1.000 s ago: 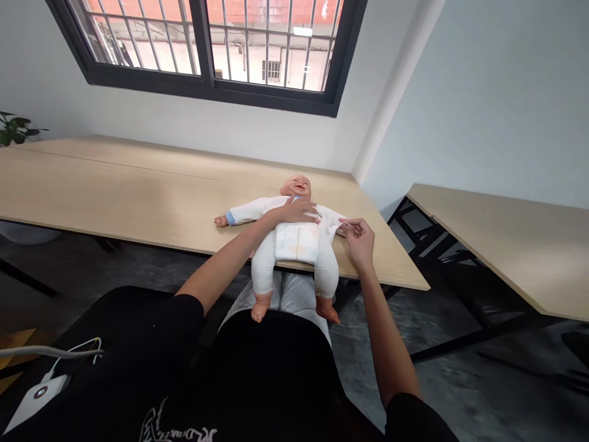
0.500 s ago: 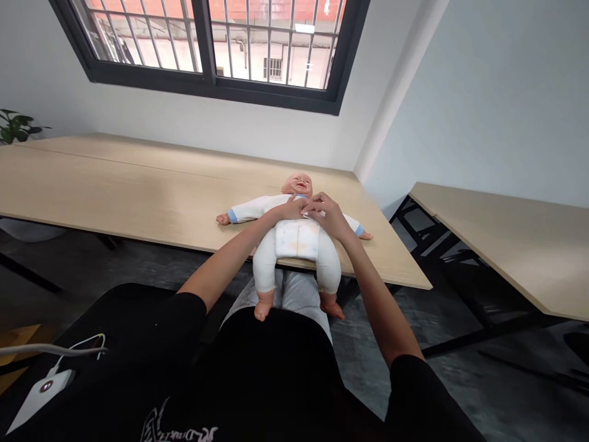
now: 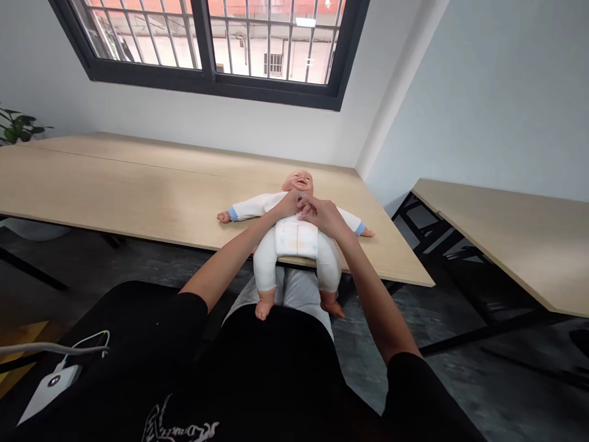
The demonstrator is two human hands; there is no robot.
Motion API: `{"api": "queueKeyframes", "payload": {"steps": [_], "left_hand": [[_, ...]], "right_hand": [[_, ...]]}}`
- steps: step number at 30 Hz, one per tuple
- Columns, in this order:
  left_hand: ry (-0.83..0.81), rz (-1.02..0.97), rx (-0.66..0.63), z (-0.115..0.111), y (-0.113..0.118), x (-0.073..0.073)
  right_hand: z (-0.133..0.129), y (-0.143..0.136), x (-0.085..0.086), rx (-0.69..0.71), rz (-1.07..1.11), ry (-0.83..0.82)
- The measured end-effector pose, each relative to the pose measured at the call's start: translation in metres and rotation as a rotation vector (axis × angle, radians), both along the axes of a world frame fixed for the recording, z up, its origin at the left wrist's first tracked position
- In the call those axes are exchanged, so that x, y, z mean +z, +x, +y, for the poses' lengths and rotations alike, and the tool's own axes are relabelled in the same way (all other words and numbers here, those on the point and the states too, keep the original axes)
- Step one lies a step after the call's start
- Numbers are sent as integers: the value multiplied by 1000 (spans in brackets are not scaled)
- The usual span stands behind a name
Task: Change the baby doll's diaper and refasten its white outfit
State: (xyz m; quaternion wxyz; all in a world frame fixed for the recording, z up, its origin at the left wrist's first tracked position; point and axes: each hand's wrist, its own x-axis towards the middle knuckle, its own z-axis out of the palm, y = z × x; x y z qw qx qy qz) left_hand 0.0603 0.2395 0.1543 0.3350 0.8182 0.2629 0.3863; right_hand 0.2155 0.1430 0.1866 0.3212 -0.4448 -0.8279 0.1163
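Note:
A baby doll point(image 3: 265, 261) in a white outfit with blue cuffs lies on its back, its legs hanging over the table's front edge. Around its hips is a white diaper point(image 3: 297, 240) with a faint print and a yellowish line down the middle. Over the doll's belly, at the diaper's top edge, my left hand point(image 3: 291, 202) and my right hand point(image 3: 322, 215) meet. The fingers of both are bent in and closed together. They overlap, so what lies between them is hidden.
The light wood table point(image 3: 151, 196) stretches left along the wall under a barred window point(image 3: 271, 92). To the right, past a gap, stands another table point(image 3: 510, 227). A white power bank point(image 3: 50, 393) with a cable lies on a black surface at the lower left.
My left hand has risen slightly toward the doll's chest, its fingers now curled in. My right hand has turned down, its fingers now drawn in close against the left ones.

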Motion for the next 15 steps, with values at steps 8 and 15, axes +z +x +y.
{"api": "queueKeyframes", "payload": {"steps": [8,15], "left_hand": [[8,-336,596,-32,-47,-13],[18,103,631,-72,-106,-56]], "right_hand": [[-51,-19,9,-181,-364,24],[-79,-36,-25,-236,-463,174]]}}
